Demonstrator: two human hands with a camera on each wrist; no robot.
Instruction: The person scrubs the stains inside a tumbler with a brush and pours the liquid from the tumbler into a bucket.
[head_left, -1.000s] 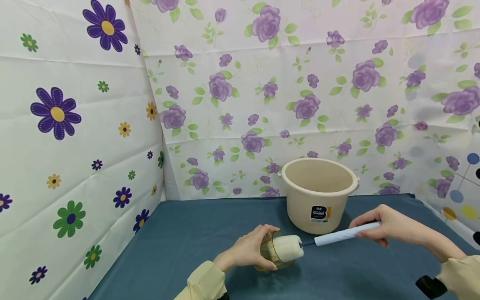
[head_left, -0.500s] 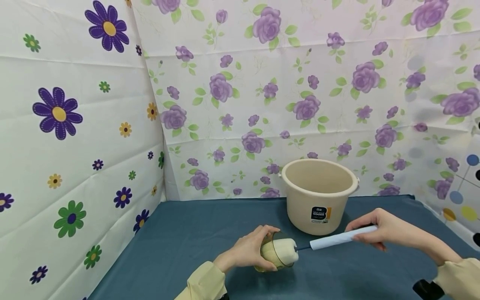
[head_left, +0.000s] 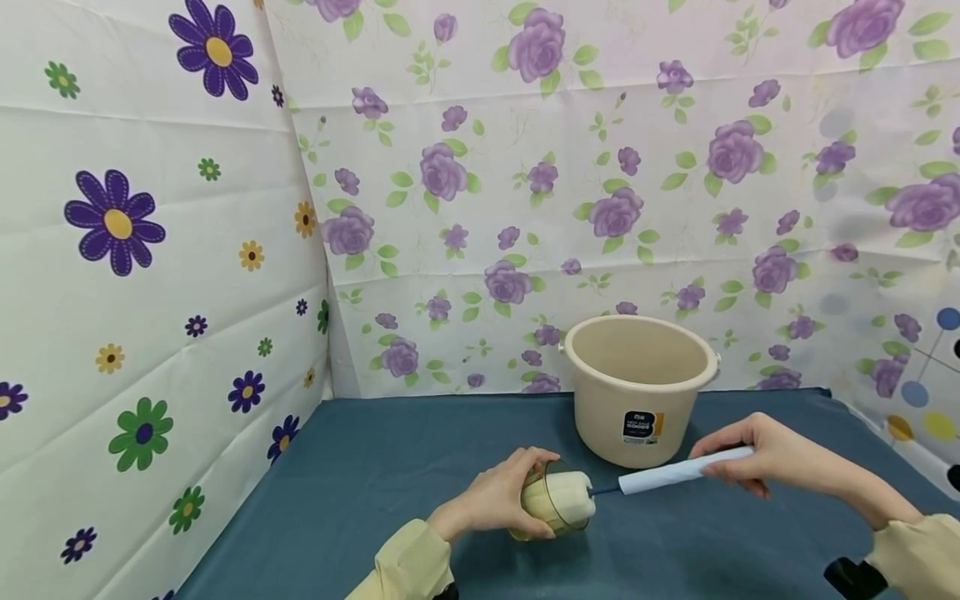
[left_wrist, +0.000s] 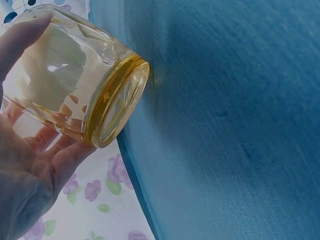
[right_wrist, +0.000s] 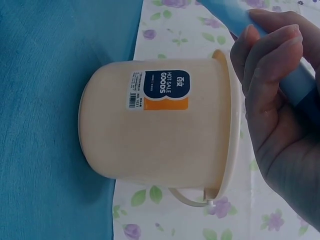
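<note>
My left hand (head_left: 498,496) grips a clear amber glass cup (left_wrist: 107,95), tilted on its side with its mouth toward the right. Inside the cup sits the pale sponge head of a cup brush (head_left: 573,497), its end standing out past the rim. A thin dark stem joins the sponge to a light blue handle (head_left: 660,477). My right hand (head_left: 765,454) holds that handle near its far end between thumb and fingers. In the left wrist view, the thick amber base of the cup faces the camera, and the sponge shows blurred through the glass.
A beige bucket (head_left: 637,421) with a dark label (right_wrist: 167,84) stands behind the cup and brush, close to the flowered back curtain (head_left: 480,192). A blue cloth (head_left: 375,483) covers the table. Another flowered sheet (head_left: 165,317) hangs along the left side.
The brush has moved left, its sponge deeper in the cup than a second ago, with my right hand shifting slightly left. My left hand keeps the cup in about the same place.
</note>
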